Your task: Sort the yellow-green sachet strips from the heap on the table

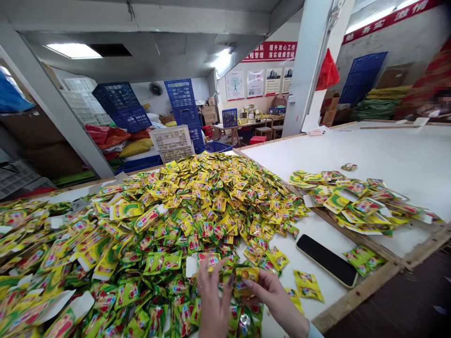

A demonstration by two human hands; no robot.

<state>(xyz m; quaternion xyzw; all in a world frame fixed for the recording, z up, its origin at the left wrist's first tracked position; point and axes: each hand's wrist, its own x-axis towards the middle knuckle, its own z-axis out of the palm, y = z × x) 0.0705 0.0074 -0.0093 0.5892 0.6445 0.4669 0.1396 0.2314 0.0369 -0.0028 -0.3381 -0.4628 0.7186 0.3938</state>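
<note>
A huge heap of small yellow and green sachets (pixel 190 206) covers the white table (pixel 317 230) in front of me. At the bottom centre, my left hand (pixel 213 300) and my right hand (pixel 271 293) meet over the near edge of the heap. Together they pinch a small stack of yellow sachets (pixel 245 278) between the fingertips. Larger green and yellow paper sleeves (pixel 105 263) lie mixed into the heap at the left.
A black phone (pixel 327 259) lies face down on the table right of my hands. A second, smaller pile of packets (pixel 359 202) sits on the adjoining white table (pixel 387 155). Blue crates (pixel 121 105), white baskets (pixel 171 142) and a grey pillar (pixel 306 65) stand behind.
</note>
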